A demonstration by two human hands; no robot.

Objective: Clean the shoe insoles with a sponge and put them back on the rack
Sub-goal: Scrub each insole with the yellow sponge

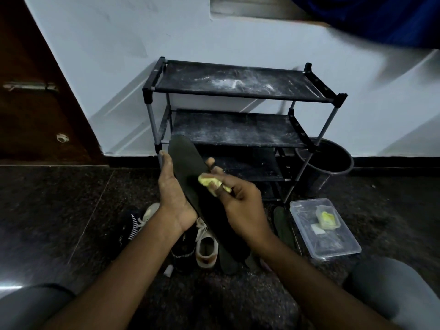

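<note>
Insole (190, 172): dark, gripped by left hand (175, 196), fingers (210, 162) round its edges. Sponge (207, 181): yellow, pinched by right hand (240, 201), against insole.

The scene is dim: the pale wall (119, 44) is brightest, the dark floor (59, 222) nearly black, with a small glare at its near left edge. Soft diagonal shadows cross the wall beside the rack (238, 84), and wide-angle distortion bends lines toward the blurred far-right corner.
</note>
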